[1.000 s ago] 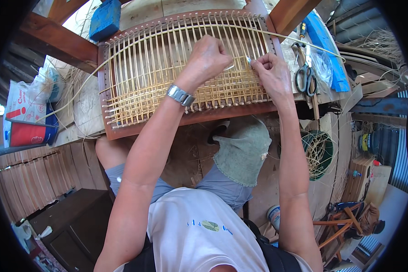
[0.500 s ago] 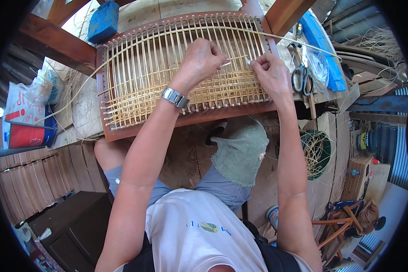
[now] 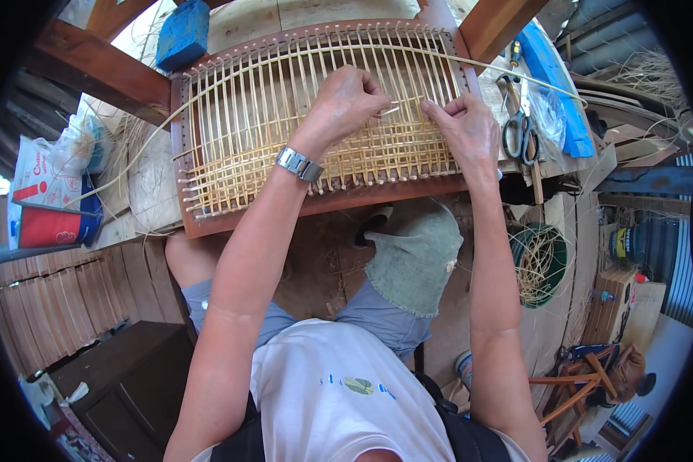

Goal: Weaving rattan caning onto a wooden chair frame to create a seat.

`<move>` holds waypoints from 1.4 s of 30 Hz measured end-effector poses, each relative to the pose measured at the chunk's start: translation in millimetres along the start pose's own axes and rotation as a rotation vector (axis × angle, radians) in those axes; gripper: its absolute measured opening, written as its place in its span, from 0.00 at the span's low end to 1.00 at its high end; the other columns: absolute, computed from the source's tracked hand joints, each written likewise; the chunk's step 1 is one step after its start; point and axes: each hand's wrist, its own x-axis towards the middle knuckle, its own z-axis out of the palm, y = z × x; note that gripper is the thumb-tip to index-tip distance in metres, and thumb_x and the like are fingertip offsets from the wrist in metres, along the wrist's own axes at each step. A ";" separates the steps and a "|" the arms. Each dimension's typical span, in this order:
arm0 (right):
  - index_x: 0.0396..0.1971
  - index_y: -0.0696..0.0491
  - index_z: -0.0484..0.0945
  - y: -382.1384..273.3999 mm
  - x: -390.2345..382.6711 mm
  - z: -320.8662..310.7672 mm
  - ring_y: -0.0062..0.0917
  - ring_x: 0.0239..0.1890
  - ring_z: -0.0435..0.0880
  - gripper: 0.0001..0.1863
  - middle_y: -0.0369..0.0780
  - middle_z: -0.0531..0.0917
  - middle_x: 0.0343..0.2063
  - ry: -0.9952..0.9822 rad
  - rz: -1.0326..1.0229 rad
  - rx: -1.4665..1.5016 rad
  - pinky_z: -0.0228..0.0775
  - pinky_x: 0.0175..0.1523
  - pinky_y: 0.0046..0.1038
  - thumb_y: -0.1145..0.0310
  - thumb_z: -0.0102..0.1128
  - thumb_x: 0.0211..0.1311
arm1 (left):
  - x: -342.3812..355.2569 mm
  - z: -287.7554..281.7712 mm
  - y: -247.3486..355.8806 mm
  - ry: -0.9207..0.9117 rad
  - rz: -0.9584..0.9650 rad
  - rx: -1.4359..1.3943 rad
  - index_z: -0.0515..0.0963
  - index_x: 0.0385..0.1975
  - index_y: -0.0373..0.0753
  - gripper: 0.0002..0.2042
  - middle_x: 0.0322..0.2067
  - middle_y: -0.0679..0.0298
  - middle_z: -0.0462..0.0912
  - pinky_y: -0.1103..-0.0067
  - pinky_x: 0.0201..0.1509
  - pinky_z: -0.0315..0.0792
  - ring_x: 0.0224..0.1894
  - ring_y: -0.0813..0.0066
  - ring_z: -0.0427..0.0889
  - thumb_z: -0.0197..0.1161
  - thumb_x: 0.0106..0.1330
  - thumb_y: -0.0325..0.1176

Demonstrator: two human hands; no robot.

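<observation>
A wooden frame (image 3: 400, 187) carries lengthwise and crosswise pale cane strands, densely woven (image 3: 231, 173) along its near part. My left hand (image 3: 349, 104), a metal watch on its wrist, is closed above the middle of the cane, gripping a small pale strip (image 3: 390, 111) that sticks out rightward. My right hand (image 3: 462, 127) is over the right part of the weave, thumb and index bent together at a strand; what they pinch is too small to make out. A long loose cane strand (image 3: 131, 163) arches across the far part of the frame and hangs past both sides.
Wooden beams (image 3: 500, 27) flank the frame. A blue block (image 3: 181, 35) is at back left, bags (image 3: 46, 185) at left. Scissors (image 3: 525, 131), a screwdriver (image 3: 515, 54) and blue sheeting (image 3: 574, 127) are at right. A green bucket (image 3: 539, 266) of cane scraps stands below, near a dark cabinet (image 3: 123, 385) across.
My left hand has shifted slightly down from where it was a second ago. My right hand has moved a little rightward, still at the weave.
</observation>
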 end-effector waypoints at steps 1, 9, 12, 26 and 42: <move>0.25 0.56 0.83 1.3 0.3 0.3 0.27 0.25 0.83 0.25 0.41 0.85 0.21 -0.002 0.014 0.005 0.76 0.36 0.32 0.47 0.76 0.51 | 0.4 -0.5 0.8 0.000 -0.001 0.000 0.82 0.17 0.31 0.12 0.16 0.55 0.82 0.71 0.34 0.77 0.22 0.68 0.82 0.66 0.53 0.36; 0.32 0.58 0.82 6.1 -4.5 -8.4 0.31 0.25 0.83 0.17 0.42 0.85 0.23 -0.025 -0.097 0.075 0.76 0.37 0.33 0.56 0.69 0.62 | 6.8 24.5 3.9 0.142 0.257 0.459 0.84 0.28 0.33 0.17 0.16 0.60 0.82 0.74 0.31 0.75 0.21 0.73 0.82 0.69 0.64 0.44; 0.35 0.54 0.81 7.3 6.7 -38.6 0.42 0.30 0.84 0.10 0.45 0.85 0.26 -0.006 -0.352 -0.187 0.74 0.38 0.39 0.62 0.65 0.64 | 4.3 11.0 15.3 -0.075 -0.154 0.257 0.83 0.28 0.34 0.18 0.16 0.62 0.82 0.75 0.30 0.75 0.19 0.75 0.81 0.67 0.66 0.46; 0.35 0.53 0.81 15.9 59.2 -50.0 0.41 0.30 0.83 0.10 0.44 0.84 0.25 -0.291 -0.635 -0.232 0.71 0.38 0.40 0.62 0.65 0.63 | -3.8 7.8 -3.9 -0.016 -0.093 -0.008 0.84 0.27 0.37 0.12 0.18 0.64 0.84 0.77 0.33 0.76 0.21 0.80 0.84 0.68 0.61 0.40; 0.32 0.57 0.84 40.5 68.7 -43.9 0.19 0.30 0.81 0.16 0.35 0.83 0.24 -0.474 -0.368 0.143 0.73 0.38 0.25 0.57 0.70 0.61 | 1.3 15.5 3.7 0.008 -0.083 -0.011 0.83 0.29 0.35 0.09 0.19 0.62 0.84 0.74 0.34 0.77 0.23 0.75 0.86 0.67 0.60 0.35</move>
